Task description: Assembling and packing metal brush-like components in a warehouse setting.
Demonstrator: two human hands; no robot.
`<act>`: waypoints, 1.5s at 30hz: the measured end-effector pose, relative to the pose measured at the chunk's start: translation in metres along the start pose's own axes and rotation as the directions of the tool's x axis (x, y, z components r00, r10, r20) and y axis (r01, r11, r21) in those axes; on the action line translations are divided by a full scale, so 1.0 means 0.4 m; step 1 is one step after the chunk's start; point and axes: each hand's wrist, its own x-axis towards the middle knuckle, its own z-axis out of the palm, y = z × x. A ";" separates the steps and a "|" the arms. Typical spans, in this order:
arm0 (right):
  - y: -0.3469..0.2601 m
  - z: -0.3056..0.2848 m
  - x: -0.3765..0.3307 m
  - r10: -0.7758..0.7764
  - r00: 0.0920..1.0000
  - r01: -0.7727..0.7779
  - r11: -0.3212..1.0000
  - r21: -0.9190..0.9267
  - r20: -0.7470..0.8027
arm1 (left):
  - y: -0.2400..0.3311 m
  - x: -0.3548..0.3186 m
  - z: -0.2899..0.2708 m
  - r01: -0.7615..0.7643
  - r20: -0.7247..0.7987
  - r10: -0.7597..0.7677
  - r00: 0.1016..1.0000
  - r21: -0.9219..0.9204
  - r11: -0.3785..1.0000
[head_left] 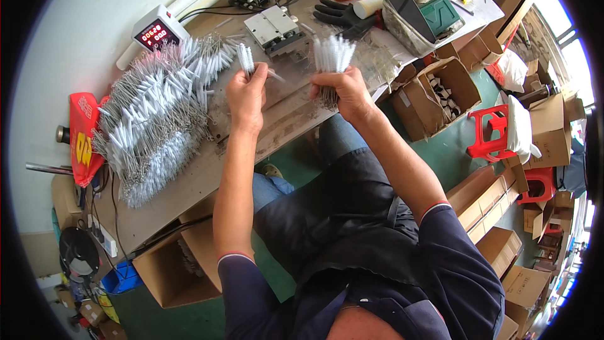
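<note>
My left hand (247, 97) is closed round a few small white-bristled wire brushes (245, 58), their bristle ends pointing up past the thumb. In my right hand (348, 91) is a thicker bundle of the same brushes (333, 53), bristles up, wire stems showing below the fist. Both hands are above the front part of the workbench (277, 127), apart from each other. To the left lies a big heap of loose brushes (160, 110) with white bristles and thin wire stems. A metal block fixture (272, 28) sits on the bench beyond and between my hands.
A counter box with a red display (157, 31) stands behind the heap. Black gloves (345, 17) and a tray with a green container (440, 16) are at the far right. Cardboard boxes (434, 97) and a red stool (491, 132) stand right of the bench. Below it is an open carton (179, 264).
</note>
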 end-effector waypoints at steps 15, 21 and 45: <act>0.007 0.032 -0.018 -0.033 0.993 0.051 0.986 -0.157 0.114 | -0.011 0.007 0.048 -0.007 0.001 0.007 1.000 0.038 0.999; 0.003 0.004 -0.006 0.001 0.999 0.017 0.933 -0.358 0.050 | 0.019 0.043 0.000 -0.315 -0.082 0.436 0.896 0.575 0.755; 0.051 0.060 0.050 -0.077 0.988 0.017 0.921 -0.390 -0.137 | -0.016 0.089 -0.107 -0.385 -0.068 0.660 0.748 0.766 0.515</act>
